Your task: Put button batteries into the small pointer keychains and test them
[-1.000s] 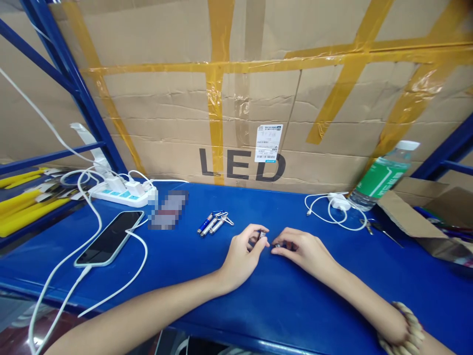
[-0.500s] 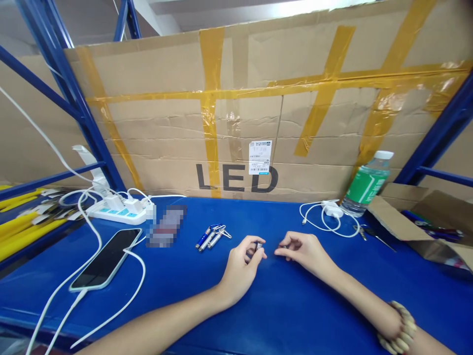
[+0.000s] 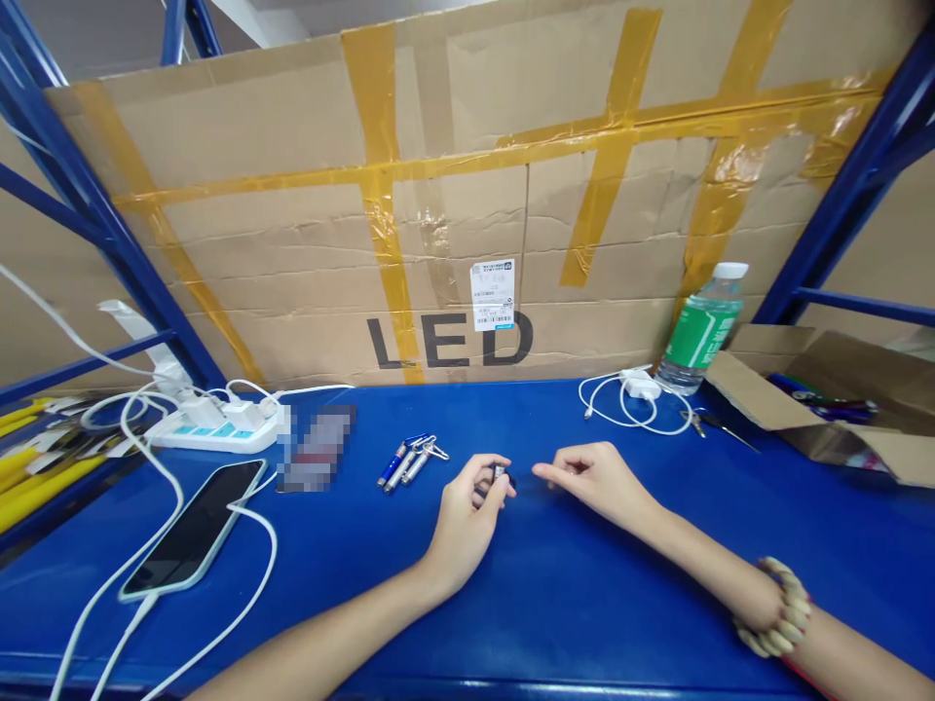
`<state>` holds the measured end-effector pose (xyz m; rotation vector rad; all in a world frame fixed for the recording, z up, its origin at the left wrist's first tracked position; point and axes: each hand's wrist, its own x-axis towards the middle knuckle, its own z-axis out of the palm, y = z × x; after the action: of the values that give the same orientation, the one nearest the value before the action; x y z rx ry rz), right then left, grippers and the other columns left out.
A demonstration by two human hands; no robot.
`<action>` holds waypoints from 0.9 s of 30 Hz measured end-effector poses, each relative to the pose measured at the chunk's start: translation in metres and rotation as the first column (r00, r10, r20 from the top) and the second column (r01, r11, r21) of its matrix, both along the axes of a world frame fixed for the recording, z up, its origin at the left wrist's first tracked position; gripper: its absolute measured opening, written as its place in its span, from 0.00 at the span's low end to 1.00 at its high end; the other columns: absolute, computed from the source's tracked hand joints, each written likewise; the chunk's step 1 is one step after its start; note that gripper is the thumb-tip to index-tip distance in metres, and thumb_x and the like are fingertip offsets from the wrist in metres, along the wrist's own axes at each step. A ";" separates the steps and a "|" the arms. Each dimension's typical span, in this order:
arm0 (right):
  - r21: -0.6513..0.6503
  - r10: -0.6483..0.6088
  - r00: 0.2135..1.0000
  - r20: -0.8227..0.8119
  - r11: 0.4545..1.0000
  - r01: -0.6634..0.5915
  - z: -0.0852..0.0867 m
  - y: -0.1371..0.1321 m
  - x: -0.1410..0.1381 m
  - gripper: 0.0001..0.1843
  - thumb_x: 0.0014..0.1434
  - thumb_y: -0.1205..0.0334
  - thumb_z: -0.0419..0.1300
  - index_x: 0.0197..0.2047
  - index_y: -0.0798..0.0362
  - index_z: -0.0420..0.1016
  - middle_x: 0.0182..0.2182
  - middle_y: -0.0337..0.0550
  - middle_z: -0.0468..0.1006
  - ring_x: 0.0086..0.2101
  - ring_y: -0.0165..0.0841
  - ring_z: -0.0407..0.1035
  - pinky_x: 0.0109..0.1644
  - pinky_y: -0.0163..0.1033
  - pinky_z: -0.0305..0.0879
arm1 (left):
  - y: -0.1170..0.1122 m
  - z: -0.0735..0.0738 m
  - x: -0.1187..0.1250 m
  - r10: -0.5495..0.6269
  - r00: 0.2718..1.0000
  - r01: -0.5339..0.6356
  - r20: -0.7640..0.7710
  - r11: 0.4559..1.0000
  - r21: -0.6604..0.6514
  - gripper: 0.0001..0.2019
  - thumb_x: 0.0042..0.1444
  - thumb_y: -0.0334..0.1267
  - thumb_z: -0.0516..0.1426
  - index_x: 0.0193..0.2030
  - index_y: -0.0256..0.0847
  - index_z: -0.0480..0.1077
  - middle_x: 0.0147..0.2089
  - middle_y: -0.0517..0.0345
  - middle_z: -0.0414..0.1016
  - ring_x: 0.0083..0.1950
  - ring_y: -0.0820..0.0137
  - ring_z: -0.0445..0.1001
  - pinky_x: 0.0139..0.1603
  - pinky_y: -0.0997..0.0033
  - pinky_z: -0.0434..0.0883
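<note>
My left hand (image 3: pixel 467 521) is closed around a small black-and-silver piece (image 3: pixel 500 474), pinched between thumb and fingers; most of it is hidden. To its right, with a narrow gap between, my right hand (image 3: pixel 595 482) has its fingers curled and thumb pointing left. Whatever it may hold is out of sight. Beyond my left hand, on the blue tabletop (image 3: pixel 584 594), lie several keychain penlights: a blue penlight (image 3: pixel 392 464) and silver penlights (image 3: pixel 416 464) with carabiner clips.
On the left are a phone (image 3: pixel 194 526) with a white cable, a power strip (image 3: pixel 219 428) and a blurred flat item (image 3: pixel 317 448). At right stand a water bottle (image 3: pixel 702 331), a charger (image 3: pixel 641 384) and an open carton (image 3: pixel 818 428). A large cardboard box (image 3: pixel 307 263) forms the back.
The view has shifted slightly. My right hand has turned so its fingers curl in more, and the dark bit at its fingertips no longer shows. My left hand keeps its hold.
</note>
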<state>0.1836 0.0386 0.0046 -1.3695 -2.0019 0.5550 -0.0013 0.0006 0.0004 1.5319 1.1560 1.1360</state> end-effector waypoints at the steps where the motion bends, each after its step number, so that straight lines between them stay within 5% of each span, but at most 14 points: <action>1: -0.002 -0.001 1.000 -0.012 1.000 0.001 0.000 -0.001 0.000 0.24 0.51 0.44 0.57 0.16 0.55 0.72 0.12 0.36 0.65 0.18 0.26 0.57 0.22 0.32 0.50 | 0.000 0.000 0.000 -0.002 1.000 0.002 0.000 1.000 -0.003 0.11 0.56 0.40 0.52 0.43 0.38 0.67 0.31 0.57 0.72 0.30 0.73 0.68 0.27 0.78 0.63; 13: -0.008 0.094 0.977 -0.190 0.995 -0.097 0.006 -0.003 0.001 0.16 0.59 0.53 0.51 0.39 0.53 0.75 0.28 0.40 0.71 0.18 0.25 0.59 0.22 0.32 0.59 | 0.002 0.001 0.002 -0.009 1.000 0.009 -0.022 1.000 -0.019 0.11 0.56 0.40 0.52 0.43 0.39 0.67 0.31 0.56 0.73 0.31 0.72 0.68 0.30 0.76 0.62; 27: -0.082 0.012 0.965 -0.263 0.996 -0.035 0.005 0.000 0.006 0.24 0.65 0.49 0.40 0.53 0.52 0.68 0.30 0.39 0.62 0.20 0.24 0.60 0.25 0.34 0.62 | 0.006 -0.001 0.004 -0.069 0.995 0.065 -0.068 0.995 -0.071 0.11 0.59 0.39 0.50 0.44 0.40 0.67 0.32 0.57 0.73 0.33 0.71 0.69 0.35 0.73 0.64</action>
<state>0.1901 0.0388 0.0095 -1.2507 -1.7989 0.7983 0.0026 0.0064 -0.0001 1.5565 1.1701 0.9944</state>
